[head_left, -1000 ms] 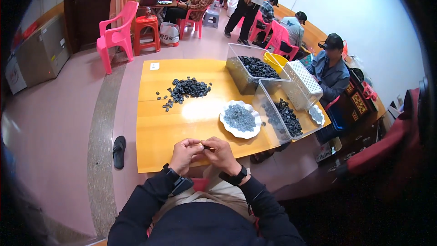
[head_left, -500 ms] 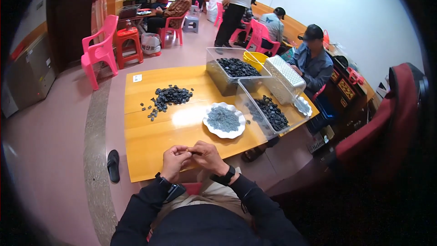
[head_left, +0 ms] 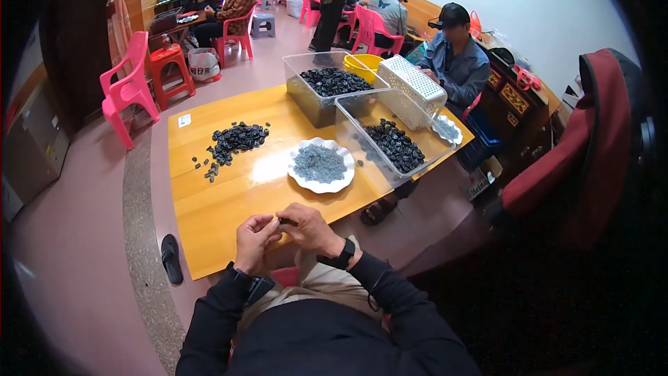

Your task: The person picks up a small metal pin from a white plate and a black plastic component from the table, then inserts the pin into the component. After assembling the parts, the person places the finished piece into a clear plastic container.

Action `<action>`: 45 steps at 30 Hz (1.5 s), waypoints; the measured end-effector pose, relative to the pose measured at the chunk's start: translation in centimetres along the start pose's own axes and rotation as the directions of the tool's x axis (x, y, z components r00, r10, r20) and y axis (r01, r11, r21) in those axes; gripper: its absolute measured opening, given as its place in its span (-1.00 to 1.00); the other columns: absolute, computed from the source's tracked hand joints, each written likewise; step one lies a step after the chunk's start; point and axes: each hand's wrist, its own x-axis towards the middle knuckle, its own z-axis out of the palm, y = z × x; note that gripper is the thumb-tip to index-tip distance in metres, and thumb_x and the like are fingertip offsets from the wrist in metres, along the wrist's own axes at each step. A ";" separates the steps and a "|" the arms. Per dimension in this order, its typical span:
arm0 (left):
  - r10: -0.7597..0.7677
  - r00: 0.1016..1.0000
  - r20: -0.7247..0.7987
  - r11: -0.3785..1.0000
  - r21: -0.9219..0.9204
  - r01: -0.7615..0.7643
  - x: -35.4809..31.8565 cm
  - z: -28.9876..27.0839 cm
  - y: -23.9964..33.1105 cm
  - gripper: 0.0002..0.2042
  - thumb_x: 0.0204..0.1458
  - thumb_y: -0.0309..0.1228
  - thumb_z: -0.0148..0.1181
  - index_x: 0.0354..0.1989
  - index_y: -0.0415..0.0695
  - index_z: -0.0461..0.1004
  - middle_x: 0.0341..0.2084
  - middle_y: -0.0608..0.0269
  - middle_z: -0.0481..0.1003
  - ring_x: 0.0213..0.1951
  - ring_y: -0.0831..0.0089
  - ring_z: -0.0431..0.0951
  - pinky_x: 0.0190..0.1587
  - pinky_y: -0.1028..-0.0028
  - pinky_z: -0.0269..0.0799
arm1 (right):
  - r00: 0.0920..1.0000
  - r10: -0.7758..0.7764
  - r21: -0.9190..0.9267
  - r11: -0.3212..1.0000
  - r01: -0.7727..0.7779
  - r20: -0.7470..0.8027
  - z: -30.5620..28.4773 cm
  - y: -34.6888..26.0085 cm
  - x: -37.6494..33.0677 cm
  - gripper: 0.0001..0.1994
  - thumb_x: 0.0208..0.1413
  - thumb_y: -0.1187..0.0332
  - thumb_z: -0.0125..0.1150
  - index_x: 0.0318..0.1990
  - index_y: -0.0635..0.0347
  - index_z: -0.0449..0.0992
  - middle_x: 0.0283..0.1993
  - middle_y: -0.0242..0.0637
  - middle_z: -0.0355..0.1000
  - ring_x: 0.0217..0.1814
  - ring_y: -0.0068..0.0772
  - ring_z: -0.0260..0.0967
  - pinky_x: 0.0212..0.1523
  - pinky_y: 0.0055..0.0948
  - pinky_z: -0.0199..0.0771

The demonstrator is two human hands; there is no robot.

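Note:
Close together over the table's near edge, both my hands work at fingertip level. My right hand [head_left: 312, 230] is closed on a small black plastic piece [head_left: 286, 221], partly covered by its fingers. Beside it my left hand [head_left: 255, 240] has thumb and forefinger pinched together; what they hold is too small to make out. Ahead lies a white scalloped plate [head_left: 321, 187] with a heap of small clear grey-blue pieces [head_left: 319, 163]. To its left a loose pile of black plastic pieces [head_left: 240, 138] spreads over the yellow wooden table [head_left: 209, 223].
Two clear bins, a far one [head_left: 316, 110] and a near one [head_left: 369, 167], hold more black pieces. A white perforated basket [head_left: 412, 87] leans by a yellow bucket [head_left: 363, 65]. A co-worker [head_left: 456, 63] sits at right; a pink chair [head_left: 132, 87] and red stool [head_left: 172, 80] stand left.
My view has shifted, so the table and bins sit further left and the bins higher. My hands stay together; the black piece now shows more clearly at the right fingertips.

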 end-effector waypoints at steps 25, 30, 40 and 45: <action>-0.070 0.991 -0.115 0.995 -0.083 0.061 0.6 -0.9 0.3 -0.85 0.09 -0.50 0.16 -0.22 -0.31 0.44 -0.42 0.21 0.52 -0.40 0.54 0.55 -0.30 0.57 0.53 | 0.989 0.050 -0.404 0.909 -0.104 -0.142 -12.9 3.5 8.2 -0.89 0.07 0.50 0.20 -0.28 0.37 0.51 -0.46 -0.24 0.48 -0.49 -0.54 0.41 -0.45 -0.55 0.38; -0.108 0.989 -0.102 0.990 -0.104 0.098 0.7 -1.2 0.4 -0.87 0.10 -0.49 0.17 -0.23 -0.27 0.44 -0.40 0.23 0.53 -0.37 0.54 0.56 -0.27 0.55 0.55 | 0.989 0.133 -0.360 0.928 -0.100 0.068 -4.9 6.0 12.5 -0.84 -0.02 0.39 0.26 -0.31 0.27 0.58 -0.40 -0.07 0.52 -0.39 -0.22 0.52 -0.35 -0.43 0.47; -0.116 0.987 -0.112 0.983 -0.152 0.099 1.1 -1.4 -0.4 -0.89 0.10 -0.51 0.16 -0.25 -0.28 0.46 -0.39 0.24 0.53 -0.36 0.55 0.55 -0.27 0.55 0.55 | 0.911 0.224 -0.521 0.853 -0.012 0.346 2.9 13.5 20.2 -0.75 -0.08 0.33 0.24 -0.23 0.24 0.59 -0.34 -0.12 0.53 -0.27 -0.10 0.48 -0.22 -0.25 0.45; -0.141 0.981 -0.133 0.979 -0.168 0.118 1.1 -1.5 0.0 -0.90 0.07 -0.53 0.17 -0.27 -0.28 0.46 -0.44 0.26 0.52 -0.40 0.59 0.52 -0.33 0.60 0.49 | 0.890 0.218 -0.446 0.895 -0.019 0.401 6.1 11.4 21.0 -0.74 -0.09 0.34 0.26 -0.22 0.23 0.59 -0.35 -0.14 0.54 -0.31 -0.14 0.49 -0.24 -0.31 0.45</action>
